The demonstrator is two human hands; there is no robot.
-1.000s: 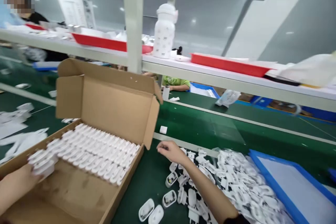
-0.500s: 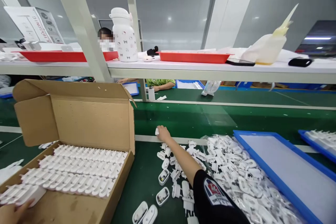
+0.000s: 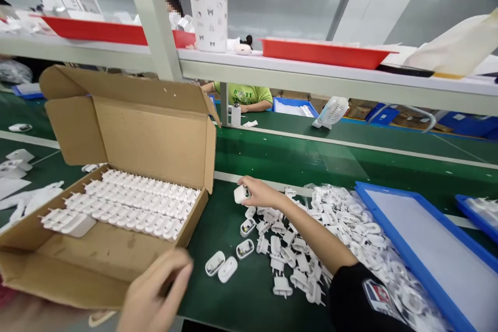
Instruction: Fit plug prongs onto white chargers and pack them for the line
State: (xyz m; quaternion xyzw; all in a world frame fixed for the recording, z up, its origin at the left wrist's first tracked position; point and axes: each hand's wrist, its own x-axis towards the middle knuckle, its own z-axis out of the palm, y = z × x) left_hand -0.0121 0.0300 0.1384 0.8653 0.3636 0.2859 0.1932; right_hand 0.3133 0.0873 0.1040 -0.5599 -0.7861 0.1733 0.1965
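Observation:
My right hand [image 3: 260,193] is stretched out over the green belt and is closed on a small white charger part [image 3: 240,194] at the near edge of a heap of white plug parts [image 3: 342,233]. My left hand [image 3: 153,293] hovers in front of the near wall of an open cardboard box [image 3: 116,249], its fingers loosely curled and blurred, with nothing visible in them. Inside the box, rows of white chargers [image 3: 128,205] lie side by side along the back.
A blue tray [image 3: 428,249] lies right of the heap. Loose shells [image 3: 221,267] sit near the box. An overhead shelf [image 3: 311,78] carries red trays [image 3: 322,52] and a white bottle [image 3: 208,2]. A person in a green shirt [image 3: 249,96] works across the belt.
My right hand has drawn back from the belt's white line with a white part in its fingers. My left hand has left the chargers in the box and risen in front of it.

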